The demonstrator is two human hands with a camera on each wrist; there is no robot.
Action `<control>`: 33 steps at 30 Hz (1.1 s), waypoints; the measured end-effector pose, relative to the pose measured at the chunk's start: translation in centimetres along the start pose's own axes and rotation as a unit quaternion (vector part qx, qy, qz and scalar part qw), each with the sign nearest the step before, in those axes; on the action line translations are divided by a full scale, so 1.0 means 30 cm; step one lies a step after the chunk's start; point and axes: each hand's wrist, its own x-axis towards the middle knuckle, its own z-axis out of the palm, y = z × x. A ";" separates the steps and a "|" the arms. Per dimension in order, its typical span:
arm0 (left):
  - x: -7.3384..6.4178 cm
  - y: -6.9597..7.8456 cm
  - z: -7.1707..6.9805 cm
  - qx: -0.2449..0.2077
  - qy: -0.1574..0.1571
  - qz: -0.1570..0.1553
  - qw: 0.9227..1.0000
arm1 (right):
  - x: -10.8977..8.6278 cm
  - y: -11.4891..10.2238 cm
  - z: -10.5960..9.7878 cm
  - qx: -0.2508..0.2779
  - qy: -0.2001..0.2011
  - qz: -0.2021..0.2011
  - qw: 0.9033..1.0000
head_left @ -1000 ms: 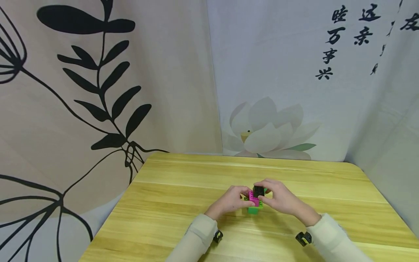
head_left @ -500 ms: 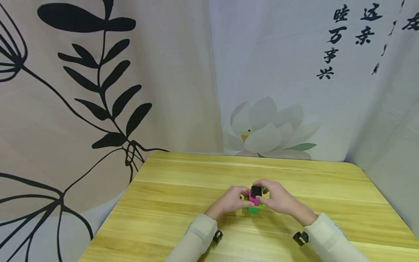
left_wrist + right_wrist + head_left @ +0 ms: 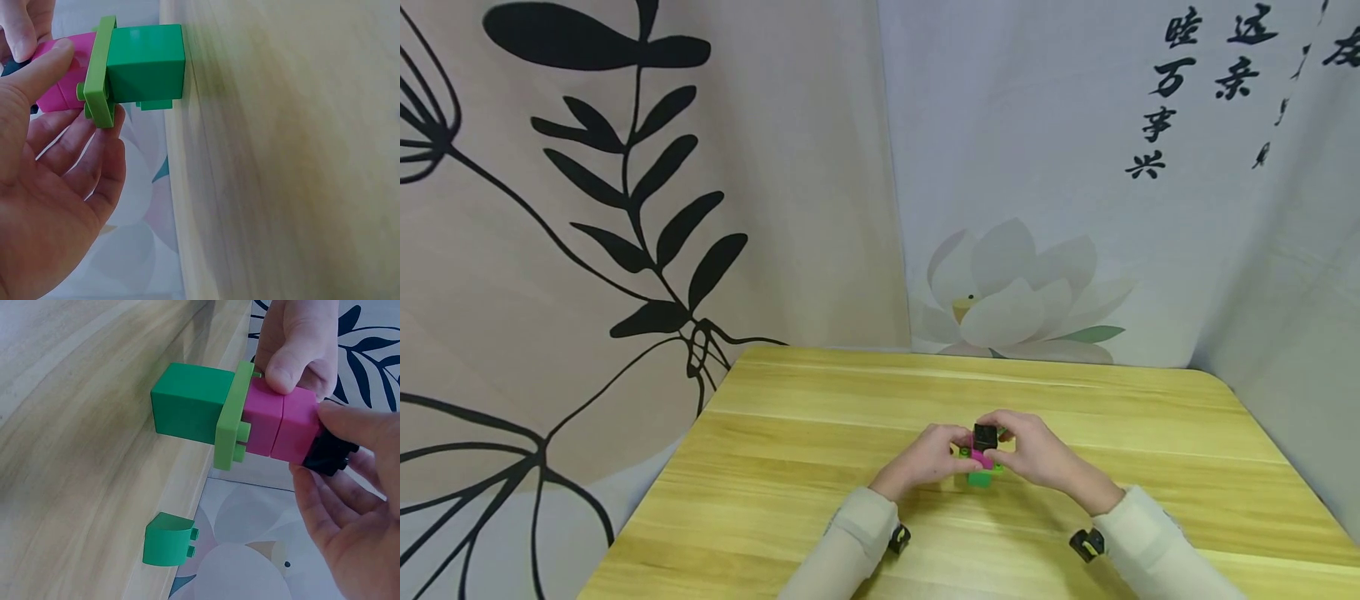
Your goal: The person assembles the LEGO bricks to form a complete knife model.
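A stack of toy building bricks stands upright between my hands: a green brick (image 3: 190,403) at the bottom, a lime-green plate (image 3: 231,419) above it, then two pink bricks (image 3: 279,419). My left hand (image 3: 927,457) pinches the pink bricks, its thumb across their side in the left wrist view. With thumb and fingers my right hand (image 3: 1041,452) grips a black brick (image 3: 985,437) at the top of the stack. In the right wrist view the black brick (image 3: 328,452) meets the upper pink brick; whether its studs are fully pressed in cannot be seen.
A separate green brick (image 3: 167,540) with a curved face lies on the wooden table (image 3: 820,417) beyond the stack, mostly hidden by my right hand in the head view. Behind the table's far edge hangs a printed curtain (image 3: 805,167).
My right hand has shifted slightly left with the black brick, bringing it over the pink bricks and covering more of them. My left hand has stayed in place on the stack.
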 end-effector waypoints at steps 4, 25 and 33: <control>-0.001 0.006 -0.002 -0.002 -0.001 -0.006 1.000 | -0.001 -0.001 -0.003 0.002 0.002 -0.004 1.000; 0.000 0.009 -0.004 0.022 -0.003 -0.014 1.000 | 0.025 -0.025 -0.030 -0.001 -0.042 0.019 0.999; -0.003 0.009 -0.005 0.020 -0.003 -0.008 1.000 | 0.024 -0.019 -0.027 -0.010 -0.035 0.016 0.999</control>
